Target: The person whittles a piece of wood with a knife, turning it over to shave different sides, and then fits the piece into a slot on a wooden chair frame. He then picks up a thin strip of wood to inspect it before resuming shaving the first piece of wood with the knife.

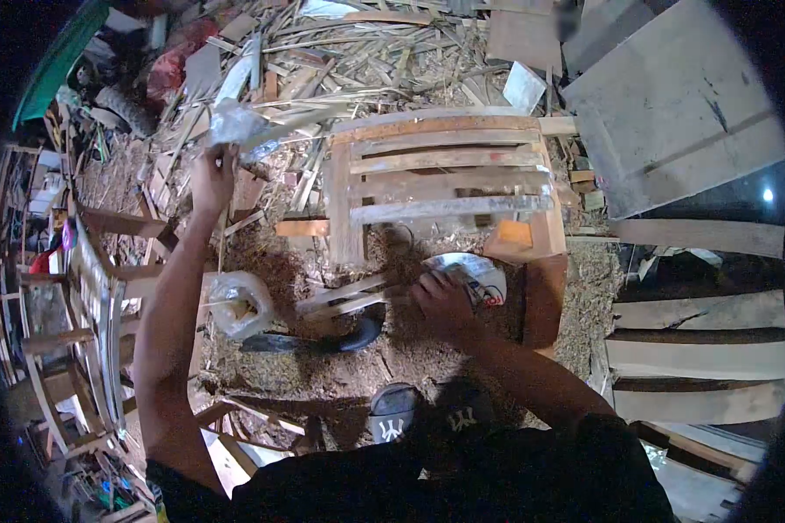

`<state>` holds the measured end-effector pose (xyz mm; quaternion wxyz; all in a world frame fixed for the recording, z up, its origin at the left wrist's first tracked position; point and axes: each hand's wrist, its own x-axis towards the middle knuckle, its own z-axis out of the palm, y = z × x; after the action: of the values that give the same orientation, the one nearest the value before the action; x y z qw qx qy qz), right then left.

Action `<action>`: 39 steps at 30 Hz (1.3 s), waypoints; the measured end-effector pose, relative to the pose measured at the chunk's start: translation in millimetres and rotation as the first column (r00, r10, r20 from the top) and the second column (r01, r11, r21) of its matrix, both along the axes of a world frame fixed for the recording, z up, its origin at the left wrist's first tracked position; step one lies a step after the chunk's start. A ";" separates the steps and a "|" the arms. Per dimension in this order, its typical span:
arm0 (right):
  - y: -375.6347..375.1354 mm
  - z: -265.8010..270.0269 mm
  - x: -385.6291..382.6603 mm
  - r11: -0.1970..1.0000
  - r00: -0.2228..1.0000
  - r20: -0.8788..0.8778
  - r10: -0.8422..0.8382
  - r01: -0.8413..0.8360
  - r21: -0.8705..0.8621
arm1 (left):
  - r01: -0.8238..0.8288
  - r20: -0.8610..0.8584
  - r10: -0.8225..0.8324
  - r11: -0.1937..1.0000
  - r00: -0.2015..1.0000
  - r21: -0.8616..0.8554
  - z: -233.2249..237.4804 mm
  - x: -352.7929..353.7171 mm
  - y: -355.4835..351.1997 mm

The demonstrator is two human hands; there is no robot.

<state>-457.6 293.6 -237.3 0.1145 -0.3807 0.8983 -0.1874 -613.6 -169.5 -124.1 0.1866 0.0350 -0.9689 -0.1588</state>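
My left hand (pixel 216 179) is raised at the upper left, its fingers closed at the lower edge of a clear plastic bag (pixel 235 125). My right hand (pixel 443 301) reaches down at the centre, beside a round pale disc (pixel 475 272) with printed marks; its fingers are bent and what they hold, if anything, is hidden. Thin light wooden strips (pixel 344 298) lie just left of that hand. A slatted wooden frame (pixel 449 185) stands beyond it. Below the strips is a dark curved object (pixel 362 336).
Another clear plastic bag (pixel 240 305) lies on the sawdust left of centre. Scrap wood strips (pixel 384 65) cover the far ground. Large boards (pixel 680 105) lean at the upper right, curved slats (pixel 702 357) lie at the right, and wooden frames (pixel 61 340) stand at the left.
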 end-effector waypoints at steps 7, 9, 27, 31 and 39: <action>11.9 25.8 14.0 0.959 0.989 -0.130 0.064 -0.097 -0.266 | 0.042 -0.022 -0.044 0.995 0.999 -0.086 -13.2 116.5 -35.2; 16.5 25.0 10.5 0.941 0.990 -0.115 0.086 -0.119 -0.316 | -0.123 0.183 0.091 0.978 0.979 0.170 9.2 150.7 -9.9; -30.9 103.9 -19.8 0.801 0.634 0.772 -0.034 0.480 -0.359 | -0.345 0.399 0.009 0.522 0.917 0.780 15.4 270.5 84.6; -23.9 90.8 -24.2 0.714 0.475 0.876 0.083 0.585 -0.385 | -0.374 0.419 -0.032 0.392 0.907 0.840 17.5 266.5 91.7; -12.3 90.9 -28.5 0.665 0.580 0.809 0.096 0.568 -0.486 | -0.356 0.365 -0.086 0.099 0.927 0.929 22.2 255.8 96.4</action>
<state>-486.1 281.3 -146.4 0.3087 -0.1358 0.6554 -0.6758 -357.8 -73.1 -102.0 -0.0349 0.2663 -0.6221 -0.7354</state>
